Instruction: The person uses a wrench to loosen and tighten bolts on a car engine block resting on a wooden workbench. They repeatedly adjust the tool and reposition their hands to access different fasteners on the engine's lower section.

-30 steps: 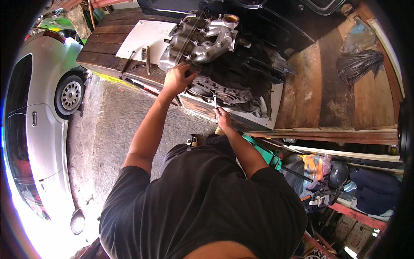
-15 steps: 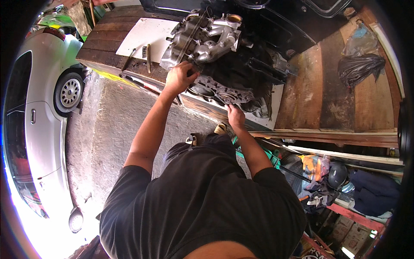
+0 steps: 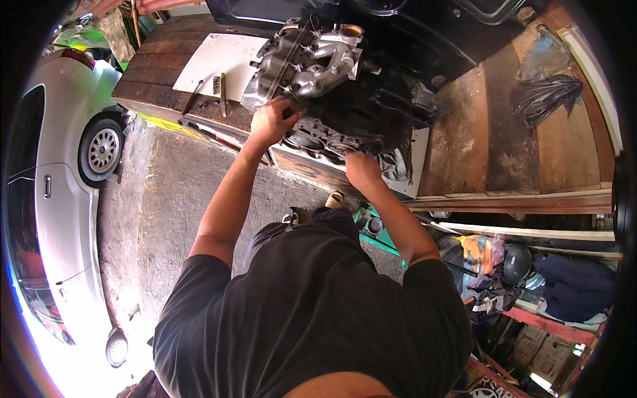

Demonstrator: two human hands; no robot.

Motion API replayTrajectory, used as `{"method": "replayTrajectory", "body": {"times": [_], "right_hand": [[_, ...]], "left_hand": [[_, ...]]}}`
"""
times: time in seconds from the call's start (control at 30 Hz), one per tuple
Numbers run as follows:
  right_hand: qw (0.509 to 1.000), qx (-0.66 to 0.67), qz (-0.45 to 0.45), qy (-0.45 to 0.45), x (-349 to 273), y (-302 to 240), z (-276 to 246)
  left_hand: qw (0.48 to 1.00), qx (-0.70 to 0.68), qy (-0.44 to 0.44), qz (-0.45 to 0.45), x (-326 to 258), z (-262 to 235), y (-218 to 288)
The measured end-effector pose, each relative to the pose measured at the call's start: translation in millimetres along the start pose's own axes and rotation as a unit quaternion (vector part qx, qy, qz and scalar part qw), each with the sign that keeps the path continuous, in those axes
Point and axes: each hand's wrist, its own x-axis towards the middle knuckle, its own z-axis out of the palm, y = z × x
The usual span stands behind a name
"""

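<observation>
A greasy engine stands on the workbench ahead of me, with a silvery cover (image 3: 269, 76) and a pale metal intake manifold (image 3: 332, 63) on its upper side. My left hand (image 3: 271, 123) is closed at the engine's near left corner, thumb and fingers curled round its edge. At the dark, machined near face (image 3: 332, 137) of the engine, my right hand (image 3: 363, 171) is closed with its knuckles up. Its fingertips are hidden, so what they hold cannot be made out. Crumpled grey cloth (image 3: 397, 166) lies beside the right hand, under the engine.
Left of the engine, a wire brush (image 3: 219, 93) and a thin dark tool (image 3: 192, 97) lie by a white board (image 3: 215, 63). A silver car (image 3: 66, 186) is parked at my left. A black plastic bag (image 3: 547, 99) lies on the planks at right, above a cluttered shelf.
My right hand has moved up and in against the engine's near face and turned knuckles up. The left hand keeps its place at the corner. The whole view has shifted slightly.
</observation>
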Motion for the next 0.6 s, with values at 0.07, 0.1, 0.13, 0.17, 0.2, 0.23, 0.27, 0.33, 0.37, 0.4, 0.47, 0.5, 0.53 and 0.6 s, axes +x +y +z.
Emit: {"method": "replayTrajectory", "body": {"times": [0.07,0.1,0.13,0.17,0.2,0.23,0.27,0.33,0.37,0.4,0.47,0.5,0.53,0.6], "right_hand": [[1.000,-0.005,-0.008,0.004,7,0,3],[1.000,-0.006,-0.014,0.005,10,-3,3],[1.000,-0.002,-0.019,0.014,7,-4,3],[0.999,0.001,-0.023,0.024,-1,-4,3],[0.999,0.004,-0.030,0.032,-8,-3,3],[0.999,0.019,-0.025,0.021,-12,-2,7],[0.999,0.034,-0.020,0.009,-16,0,12],[0.997,0.078,-0.006,-0.002,-22,10,30],[0.994,0.108,0.000,0.000,-23,17,43],[0.990,0.139,0.008,0.001,-24,24,57],[0.982,0.189,0.029,0.008,-24,38,85],[0.976,0.214,0.038,0.012,-22,44,100],[0.972,0.227,0.059,0.011,-20,50,117],[0.939,0.333,0.084,0.004,-10,66,157]], "left_hand": [[1.000,0.003,0.000,0.001,1,1,-1],[1.000,0.010,-0.002,-0.001,0,1,-2],[1.000,0.017,-0.005,-0.002,0,1,-3],[1.000,0.012,-0.002,0.005,1,1,-4],[1.000,0.006,0.001,0.009,0,2,-3],[1.000,0.001,0.004,0.013,-1,1,-3],[1.000,0.013,0.005,0.012,-1,0,-4],[1.000,0.014,0.012,0.017,-2,2,-6],[1.000,0.014,0.015,0.020,-2,3,-7],[1.000,0.015,0.009,0.014,-2,3,-6],[1.000,0.018,-0.003,0.004,-2,1,-3],[1.000,0.018,-0.002,0.003,-2,0,-3],[1.000,0.017,-0.002,0.004,-2,1,-3],[1.000,0.018,-0.003,0.009,0,2,-2]]}}
